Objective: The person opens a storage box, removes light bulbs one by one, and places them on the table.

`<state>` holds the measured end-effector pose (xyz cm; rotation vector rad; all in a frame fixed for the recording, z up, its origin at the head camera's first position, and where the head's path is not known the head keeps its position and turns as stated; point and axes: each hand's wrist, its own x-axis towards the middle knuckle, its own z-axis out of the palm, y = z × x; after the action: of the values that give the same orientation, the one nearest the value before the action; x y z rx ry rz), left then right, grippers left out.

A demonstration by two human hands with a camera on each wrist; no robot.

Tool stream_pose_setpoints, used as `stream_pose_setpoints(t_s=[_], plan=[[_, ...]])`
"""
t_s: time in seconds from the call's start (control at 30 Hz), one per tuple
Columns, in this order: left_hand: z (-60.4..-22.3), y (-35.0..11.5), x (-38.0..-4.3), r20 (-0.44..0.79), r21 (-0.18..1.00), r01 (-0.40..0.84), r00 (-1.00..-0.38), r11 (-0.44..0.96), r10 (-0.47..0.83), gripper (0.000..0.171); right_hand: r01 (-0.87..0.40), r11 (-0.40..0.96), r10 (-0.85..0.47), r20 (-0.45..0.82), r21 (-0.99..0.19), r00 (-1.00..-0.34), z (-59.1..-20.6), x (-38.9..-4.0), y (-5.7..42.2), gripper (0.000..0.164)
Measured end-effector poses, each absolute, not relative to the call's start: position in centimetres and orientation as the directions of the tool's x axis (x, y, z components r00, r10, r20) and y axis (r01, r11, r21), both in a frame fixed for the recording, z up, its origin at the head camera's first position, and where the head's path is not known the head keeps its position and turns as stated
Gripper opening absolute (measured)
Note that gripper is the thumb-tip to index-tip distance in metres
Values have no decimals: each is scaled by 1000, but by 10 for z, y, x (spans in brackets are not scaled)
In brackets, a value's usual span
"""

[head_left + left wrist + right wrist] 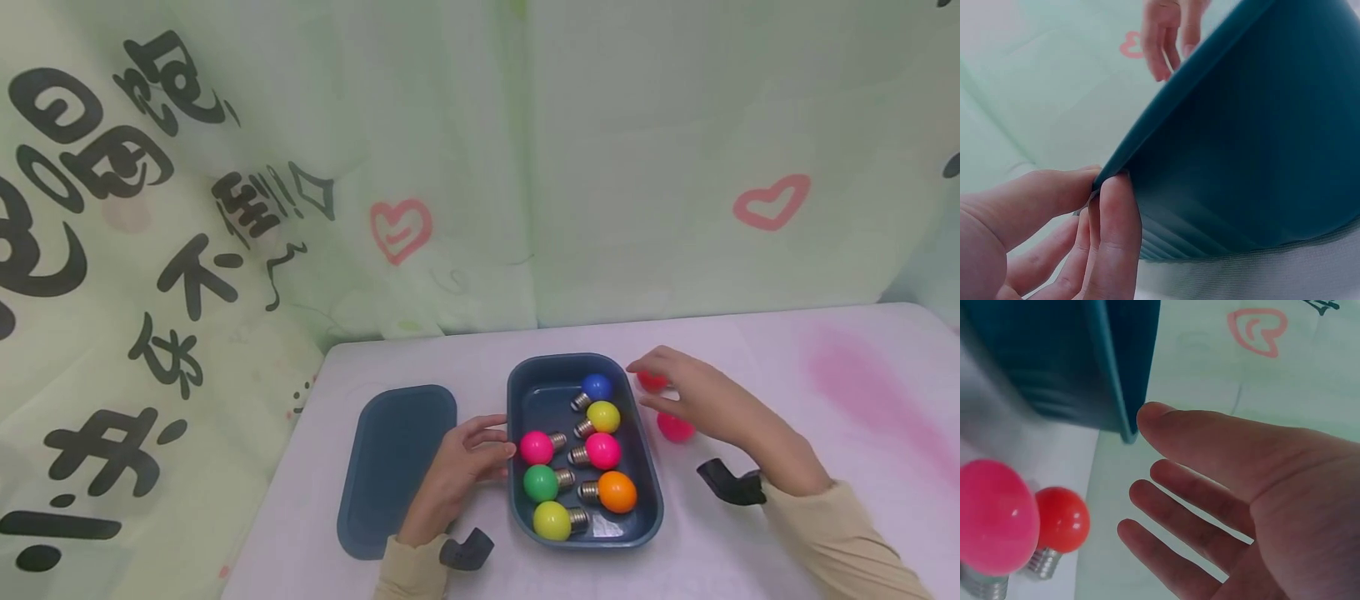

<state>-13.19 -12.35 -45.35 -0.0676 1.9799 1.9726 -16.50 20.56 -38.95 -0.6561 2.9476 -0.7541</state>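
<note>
A dark blue plastic box (pixel 542 408) holds several colored light bulbs, among them a blue bulb (pixel 597 387), a green bulb (pixel 540 482) and an orange bulb (pixel 617 492). Thumb and fingers of my left hand (pixel 461 458) pinch the box's left rim, as the left wrist view confirms. By the box's right rim, my right hand (pixel 697 392) has its fingers extended and grips nothing; its thumb is close to the rim in the right wrist view. Below that hand, a red bulb (pixel 1063 519) and a pink bulb (pixel 997 515) lie on the table outside the box.
Left of the box, a flat dark blue lid (pixel 397 450) lies on the pale table (pixel 750 350). A light green curtain (pixel 637 125) with hearts and black lettering hangs behind and to the left.
</note>
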Motion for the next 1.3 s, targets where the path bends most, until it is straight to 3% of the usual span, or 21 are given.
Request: stream_pose_setpoints(t_s=[0.7,0.9,1.3], plan=[[-453,-123,-132,-275,961,-272,-939,42,206,51,-460,746,-506,40,-482,-862,-376,-165,144,37],[-453,-123,-133,-281,960,-277,-938,44,204,51,-483,731,-536,34,-482,-844,-383,-165,130,42],[-454,-124,-133,-274,962,-270,-938,50,213,51,-581,711,-620,36,-397,-784,-391,-167,109,40]])
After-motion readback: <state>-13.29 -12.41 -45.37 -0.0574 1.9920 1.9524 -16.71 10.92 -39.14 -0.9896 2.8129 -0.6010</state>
